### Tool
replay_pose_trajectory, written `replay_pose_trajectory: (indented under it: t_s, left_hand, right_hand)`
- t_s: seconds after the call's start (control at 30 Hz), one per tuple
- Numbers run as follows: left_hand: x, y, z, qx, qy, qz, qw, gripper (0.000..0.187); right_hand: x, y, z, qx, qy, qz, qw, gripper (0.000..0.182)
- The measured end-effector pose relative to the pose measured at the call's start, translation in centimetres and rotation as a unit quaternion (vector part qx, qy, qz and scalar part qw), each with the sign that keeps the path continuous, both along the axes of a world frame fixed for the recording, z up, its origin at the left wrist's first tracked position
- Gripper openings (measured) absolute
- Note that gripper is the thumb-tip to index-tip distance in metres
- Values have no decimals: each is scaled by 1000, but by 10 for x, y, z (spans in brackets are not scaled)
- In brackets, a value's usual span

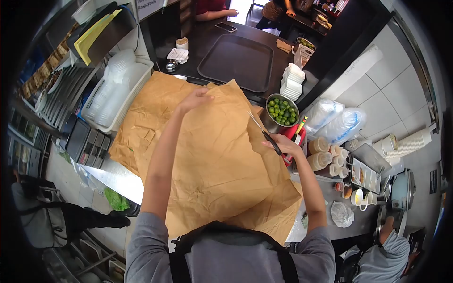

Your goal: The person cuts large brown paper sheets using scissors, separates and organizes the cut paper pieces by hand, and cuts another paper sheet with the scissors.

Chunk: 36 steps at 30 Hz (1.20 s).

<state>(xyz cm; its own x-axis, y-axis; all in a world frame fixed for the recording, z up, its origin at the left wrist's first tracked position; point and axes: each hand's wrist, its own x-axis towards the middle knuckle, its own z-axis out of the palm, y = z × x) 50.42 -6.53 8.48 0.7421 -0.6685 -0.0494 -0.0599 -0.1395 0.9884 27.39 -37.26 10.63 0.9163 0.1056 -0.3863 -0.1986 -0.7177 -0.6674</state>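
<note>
Large sheets of brown paper [212, 151], creased and overlapping, are spread over the counter in front of me. My left hand [196, 99] lies near the far edge of the paper, its fingers stretched out to the right. A pair of scissors [269, 137] with dark handles is in my right hand [286, 144], at the paper's right side. The blades point up and to the left, over the paper. Just beyond my right hand is a red holder [287, 159] with a yellow-handled item in it, partly hidden by the hand.
A metal bowl of green limes [282, 111] stands beyond the scissors, near stacked white dishes [292, 81]. Behind the paper is a black tray [237, 62]. A basket of clear plastic containers [118, 92] stands left; sauce bottles [321, 160] stand right. Other people are nearby.
</note>
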Motion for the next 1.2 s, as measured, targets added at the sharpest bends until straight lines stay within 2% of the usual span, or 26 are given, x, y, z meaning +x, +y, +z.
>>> replay_pose_trajectory:
  t_s: [0.03, 0.13, 0.23, 0.27, 0.33, 0.4, 0.5, 0.57, 0.63, 0.83, 0.97, 1.0, 1.13, 1.2]
  left_hand:
    - [-11, 6, 25, -8, 11, -17, 1000, 26]
    - [-23, 16, 53, -20, 8, -3, 1000, 22]
    - [-25, 26, 65, -37, -4, 11, 999, 22]
    - [-26, 27, 69, -43, -16, 15, 999, 22]
    - [-31, 28, 77, -53, -38, 22, 998, 21]
    - [-33, 27, 84, -26, -52, 33, 998, 20]
    - [-38, 21, 93, 51, -124, 53, 990, 21]
    - [-41, 15, 98, 100, -189, 73, 974, 23]
    - [-46, 9, 100, 136, -249, 94, 954, 25]
    - [-52, 8, 107, 169, -321, 150, 920, 30]
    - [-59, 7, 110, 174, -303, 155, 924, 29]
    - [-59, 8, 111, 175, -287, 152, 929, 29]
    - [-59, 8, 104, 158, -284, 142, 935, 29]
    - [-63, 5, 102, 143, -288, 129, 938, 28]
  right_hand:
    - [-6, 2, 2, 27, 3, -4, 1000, 67]
    - [-29, 14, 11, 102, -25, 8, 994, 65]
    - [-44, 8, 4, 46, 32, 1, 998, 66]
    - [-52, 7, 5, 71, 25, -9, 997, 67]
    - [-67, 22, 9, 53, -21, 48, 997, 70]
    - [-74, 42, 42, 58, 76, 74, 993, 76]
    - [-76, 54, 45, 74, 114, 63, 989, 62]
    - [-79, 66, 40, 111, 12, 4, 994, 61]
    - [-70, 68, 33, 111, 8, -3, 994, 61]
    - [-83, 84, 26, 140, -66, -82, 984, 55]
    - [-99, 96, 15, 197, -79, -160, 964, 53]
    - [-103, 96, 15, 156, -99, -168, 968, 53]
    - [-104, 105, 0, 214, -85, -184, 956, 55]
    - [-97, 104, 4, 204, -86, -165, 961, 56]
